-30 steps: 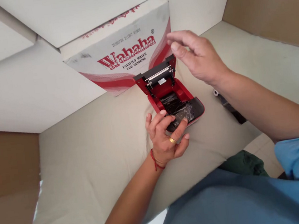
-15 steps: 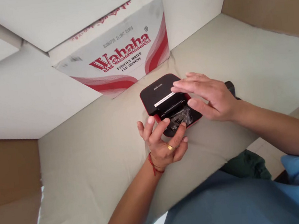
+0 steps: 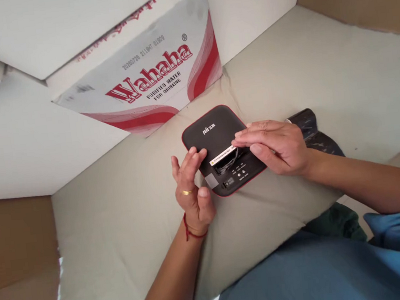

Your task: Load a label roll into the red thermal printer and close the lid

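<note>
The small black printer with red sides lies flat on the beige cushion, near the cushion's far edge and just in front of the white-and-red Wahaha carton that stands against the wall. A second ago its lid stood up, showing the red inside and the paper bay; half a second ago the lid was already down under the right hand; now it is shut, black top face up with its small white logo showing. The right hand rests on the printer's right side, its grip loose and flat: the fingertips press at the slot beside a narrow white label strip, holding nothing that I can make out. The left hand, which earlier had its fingers on the printer's near end, has drawn back to the left edge of the device; its fingers stand upright and half curled, thumb tucked in, the tips just touching or barely clear of the casing, I cannot tell which, and its grip is closed on nothing. It wears a gold ring and a red wrist cord. A dark roll-like thing lies on the cushion just behind the right hand, partly hidden by it
</note>
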The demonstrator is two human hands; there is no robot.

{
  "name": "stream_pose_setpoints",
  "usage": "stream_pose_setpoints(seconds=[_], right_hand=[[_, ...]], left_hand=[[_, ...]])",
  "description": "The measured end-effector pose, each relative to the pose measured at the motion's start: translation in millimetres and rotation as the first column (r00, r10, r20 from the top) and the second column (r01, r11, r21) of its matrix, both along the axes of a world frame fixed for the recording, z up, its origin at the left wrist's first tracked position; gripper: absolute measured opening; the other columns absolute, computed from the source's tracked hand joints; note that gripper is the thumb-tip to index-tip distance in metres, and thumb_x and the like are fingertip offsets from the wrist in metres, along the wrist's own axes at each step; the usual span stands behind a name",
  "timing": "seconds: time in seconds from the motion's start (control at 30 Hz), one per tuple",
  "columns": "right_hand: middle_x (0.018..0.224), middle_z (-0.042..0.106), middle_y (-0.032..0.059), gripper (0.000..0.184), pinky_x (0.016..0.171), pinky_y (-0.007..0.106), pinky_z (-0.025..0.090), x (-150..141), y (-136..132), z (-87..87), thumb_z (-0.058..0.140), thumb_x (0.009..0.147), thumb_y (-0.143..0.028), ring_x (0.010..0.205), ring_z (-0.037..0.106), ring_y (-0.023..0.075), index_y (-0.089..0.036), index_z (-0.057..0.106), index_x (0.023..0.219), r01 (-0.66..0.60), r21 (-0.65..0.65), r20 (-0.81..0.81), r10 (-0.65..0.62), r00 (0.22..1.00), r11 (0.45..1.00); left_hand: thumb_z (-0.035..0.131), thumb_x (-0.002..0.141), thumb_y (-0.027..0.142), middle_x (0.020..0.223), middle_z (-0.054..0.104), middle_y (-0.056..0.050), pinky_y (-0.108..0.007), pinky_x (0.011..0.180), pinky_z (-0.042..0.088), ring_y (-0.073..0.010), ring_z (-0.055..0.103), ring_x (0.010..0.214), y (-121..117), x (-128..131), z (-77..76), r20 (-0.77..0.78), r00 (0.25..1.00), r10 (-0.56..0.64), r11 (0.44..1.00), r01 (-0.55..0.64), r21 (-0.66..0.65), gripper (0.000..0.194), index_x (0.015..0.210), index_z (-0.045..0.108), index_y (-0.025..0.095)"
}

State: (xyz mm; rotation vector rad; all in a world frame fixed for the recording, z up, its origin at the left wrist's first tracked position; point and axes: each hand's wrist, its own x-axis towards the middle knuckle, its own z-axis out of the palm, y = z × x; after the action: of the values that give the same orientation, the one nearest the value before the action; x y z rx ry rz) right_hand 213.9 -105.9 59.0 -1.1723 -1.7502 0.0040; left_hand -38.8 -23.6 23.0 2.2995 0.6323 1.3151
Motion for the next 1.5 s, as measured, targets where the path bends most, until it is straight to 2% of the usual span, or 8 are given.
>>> stream_pose_setpoints(seconds=[0.23,0.47,0.6,0.77,0.93,1.03,1.17,1.5], right_hand=[[0.117,0.087,0.0081,0.025,0.113,0.035,0.062,2,0,1.3,0.058,0.108,-0.017,0.119,0.081,0.019,-0.018,0.077,0.124,-0.046,0.002,0.008,0.046,0.999,0.999],[0.123,0.084,0.0098,0.037,0.122,0.05,0.051,7,5,-7.3,0.051,0.114,-0.038,0.126,0.074,0.0232,-0.021,0.073,0.138,-0.164,-0.013,-0.054,0.163,0.985,0.986],[0.119,0.078,0.0105,0.041,0.115,0.053,0.054,4,-2,-10.3,0.049,0.113,-0.048,0.129,0.065,0.0285,-0.023,0.082,0.113,-0.231,0.093,-0.022,0.234,0.972,0.969],[0.096,0.066,0.0089,0.039,0.098,0.048,0.059,2,-9,-7.5,0.051,0.111,-0.045,0.113,0.06,0.0273,-0.023,0.083,0.104,-0.162,0.158,-0.055,0.173,0.983,0.974],[0.096,0.069,0.0073,0.033,0.098,0.044,0.056,6,-11,-3.7,0.056,0.11,-0.042,0.111,0.06,0.025,-0.021,0.082,0.107,-0.202,0.141,-0.004,0.204,0.979,0.969],[0.095,0.072,0.0072,0.03,0.097,0.043,0.056,6,-11,-2.4,0.058,0.109,-0.041,0.11,0.061,0.0246,-0.021,0.081,0.107,-0.205,0.146,-0.007,0.208,0.978,0.968],[0.094,0.077,0.0067,0.028,0.096,0.042,0.056,5,-11,-0.4,0.06,0.108,-0.041,0.109,0.062,0.0246,-0.021,0.08,0.106,-0.207,0.16,0.006,0.209,0.978,0.965],[0.094,0.082,0.0075,0.036,0.064,0.035,0.045,14,-19,16.4,0.058,0.11,-0.047,0.072,0.063,0.0174,-0.018,0.078,0.105,-0.191,0.132,0.214,0.16,0.964,0.973]], left_hand=[[0.035,0.115,0.04,0.13,0.085,-0.002,-0.055,0.145,0.005,-0.0247,0.076,0.134,-1,-1,10.1,-0.037,0.999,0.037,0.999,-0.036,0.021,0.051,0.153,0.067,0.028],[0.05,0.113,0.037,0.126,0.086,-0.003,-0.056,0.138,0.031,-0.0245,0.078,0.126,8,-7,28.8,-0.041,0.998,-0.049,0.975,0.039,-0.219,0.037,0.14,0.074,0.028],[0.074,0.099,0.04,0.14,0.078,-0.004,-0.058,0.139,0.028,-0.0296,0.064,0.148,10,-5,26.4,0.194,0.979,-0.063,0.856,0.153,-0.495,0.047,0.146,0.068,0.036],[0.093,0.074,0.04,0.184,0.033,0.01,-0.052,0.145,0.002,-0.0282,0.006,0.179,8,0,22.1,0.361,0.933,-0.002,0.599,0.29,-0.746,0.094,0.158,0.053,0.056],[0.093,0.073,0.043,0.184,0.034,0.008,-0.056,0.144,0.023,-0.0332,0.021,0.176,6,6,14.4,0.424,0.902,-0.082,0.455,0.413,-0.789,0.107,0.166,0.041,0.056],[0.087,0.078,0.051,0.186,0.03,0.008,-0.055,0.139,0.035,-0.0323,0.028,0.174,3,10,7.2,0.407,0.905,-0.12,0.454,0.415,-0.788,0.109,0.17,0.029,0.057],[0.078,0.086,0.064,0.189,0.022,0.008,-0.05,0.132,0.048,-0.0305,0.034,0.172,-4,13,-1.6,0.345,0.93,-0.126,0.534,0.356,-0.767,0.106,0.173,0.018,0.058],[0.078,0.088,0.066,0.188,0.026,0.004,-0.052,0.135,0.043,-0.0333,0.031,0.173,-10,19,-10.3,0.379,0.924,-0.055,0.579,0.339,-0.741,0.096,0.171,0.031,0.053]])
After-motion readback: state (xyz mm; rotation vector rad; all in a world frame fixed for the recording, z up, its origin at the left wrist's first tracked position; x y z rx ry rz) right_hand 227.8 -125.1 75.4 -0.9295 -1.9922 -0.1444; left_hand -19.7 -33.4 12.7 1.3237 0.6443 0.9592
